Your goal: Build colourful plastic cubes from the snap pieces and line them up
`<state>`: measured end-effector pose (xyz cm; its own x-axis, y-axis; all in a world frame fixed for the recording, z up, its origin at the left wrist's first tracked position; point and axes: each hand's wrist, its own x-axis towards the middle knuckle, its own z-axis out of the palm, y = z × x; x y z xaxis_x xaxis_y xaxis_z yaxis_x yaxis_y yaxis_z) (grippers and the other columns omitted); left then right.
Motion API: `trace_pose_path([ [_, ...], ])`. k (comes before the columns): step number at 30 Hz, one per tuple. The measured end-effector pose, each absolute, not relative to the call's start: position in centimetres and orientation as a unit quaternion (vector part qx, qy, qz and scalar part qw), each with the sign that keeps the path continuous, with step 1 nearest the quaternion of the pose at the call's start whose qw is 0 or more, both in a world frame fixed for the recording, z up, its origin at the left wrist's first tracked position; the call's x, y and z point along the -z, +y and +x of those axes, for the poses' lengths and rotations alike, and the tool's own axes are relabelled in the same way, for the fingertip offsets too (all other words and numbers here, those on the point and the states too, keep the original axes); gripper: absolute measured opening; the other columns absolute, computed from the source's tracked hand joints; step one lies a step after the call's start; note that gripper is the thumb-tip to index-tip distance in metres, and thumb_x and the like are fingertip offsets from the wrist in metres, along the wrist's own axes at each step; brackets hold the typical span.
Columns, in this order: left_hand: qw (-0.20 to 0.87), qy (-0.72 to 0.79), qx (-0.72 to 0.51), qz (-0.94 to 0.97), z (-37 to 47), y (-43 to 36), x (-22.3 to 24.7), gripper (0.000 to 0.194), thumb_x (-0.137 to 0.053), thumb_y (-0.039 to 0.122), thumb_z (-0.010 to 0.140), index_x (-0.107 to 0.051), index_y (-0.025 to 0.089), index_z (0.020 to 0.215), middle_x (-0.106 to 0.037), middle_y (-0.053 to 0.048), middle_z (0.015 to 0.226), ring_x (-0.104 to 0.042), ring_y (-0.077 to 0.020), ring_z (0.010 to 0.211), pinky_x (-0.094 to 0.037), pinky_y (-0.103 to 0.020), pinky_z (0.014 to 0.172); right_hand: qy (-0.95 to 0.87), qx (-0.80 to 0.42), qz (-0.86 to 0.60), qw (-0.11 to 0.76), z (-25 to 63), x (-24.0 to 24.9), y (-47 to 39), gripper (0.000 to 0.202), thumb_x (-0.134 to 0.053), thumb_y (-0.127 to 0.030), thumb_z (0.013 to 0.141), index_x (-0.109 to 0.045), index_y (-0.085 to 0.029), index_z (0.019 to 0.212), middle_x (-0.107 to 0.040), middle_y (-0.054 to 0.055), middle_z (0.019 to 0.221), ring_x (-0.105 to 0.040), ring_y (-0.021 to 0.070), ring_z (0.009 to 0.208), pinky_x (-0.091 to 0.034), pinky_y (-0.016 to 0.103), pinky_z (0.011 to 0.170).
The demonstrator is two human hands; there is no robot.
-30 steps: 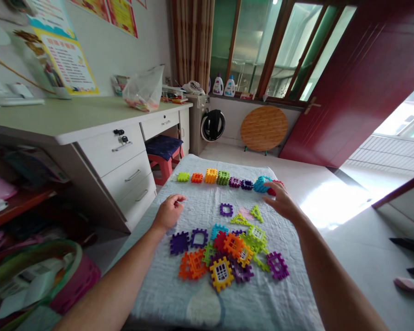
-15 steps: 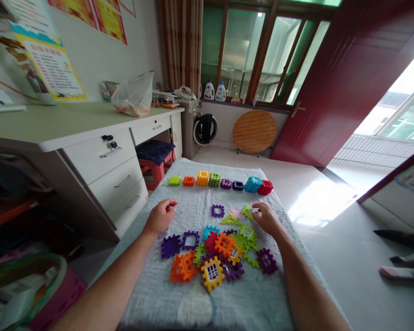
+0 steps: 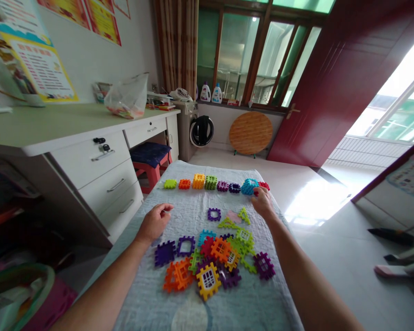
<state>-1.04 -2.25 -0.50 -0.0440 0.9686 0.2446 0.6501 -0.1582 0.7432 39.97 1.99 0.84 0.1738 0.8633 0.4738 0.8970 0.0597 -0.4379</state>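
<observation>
My right hand (image 3: pixel 262 202) reaches to the right end of a row of toy pieces, its fingers at the red stack (image 3: pixel 264 185) and partly covering it, beside the blue stack (image 3: pixel 249 186). Whether the fingers grip the red stack cannot be made out. My left hand (image 3: pixel 156 221) rests on the cloth at the left, fingers curled, with nothing visible in it. Along the row stand yellow (image 3: pixel 198 181), green (image 3: pixel 211 182) and other stacks. A loose purple frame (image 3: pixel 214 214) lies between the hands. Nearer me is a mixed heap with an orange piece (image 3: pixel 221 249) on top.
The pieces lie on a cloth-covered table (image 3: pixel 141 294). A white desk (image 3: pixel 65 119) with a plastic bag (image 3: pixel 129 99) stands at the left, a blue-topped stool (image 3: pixel 150 154) beside it. At the lower left is a pink basket (image 3: pixel 51 299).
My right hand has moved forward from beside the small green triangle to the red stack. My left hand has stayed nearly in place. The view has shifted slightly.
</observation>
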Motion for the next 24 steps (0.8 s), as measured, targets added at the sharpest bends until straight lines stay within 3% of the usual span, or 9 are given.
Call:
trace_pose_path([
  [11,0.215,0.617,-0.387,0.651,-1.0,-2.3,0.4,0.029,-0.048,0.028,0.069,-0.063,0.018,0.092,-0.068,-0.005,0.095,-0.061,-0.0181,0.077,-0.049,-0.03,0.082,-0.63,0.036,-0.689,0.356,39.5,-0.4,2.6,0.041,-0.05,-0.018,0.065,-0.062,-0.018,0.105,-0.053,0.012,0.122,-0.047,0.0291,0.116,-0.037,0.043,0.099],
  [24,0.208,0.613,-0.387,0.657,-0.9,-2.4,0.3,0.028,-0.048,0.027,0.068,-0.063,0.018,0.09,-0.068,-0.005,0.094,-0.061,-0.0176,0.076,-0.049,-0.03,0.08,-0.626,-0.039,-0.705,0.331,38.5,1.9,2.0,0.04,-0.05,-0.019,0.064,-0.062,-0.018,0.102,-0.06,0.01,0.105,-0.058,0.0231,0.092,-0.047,0.033,0.081],
])
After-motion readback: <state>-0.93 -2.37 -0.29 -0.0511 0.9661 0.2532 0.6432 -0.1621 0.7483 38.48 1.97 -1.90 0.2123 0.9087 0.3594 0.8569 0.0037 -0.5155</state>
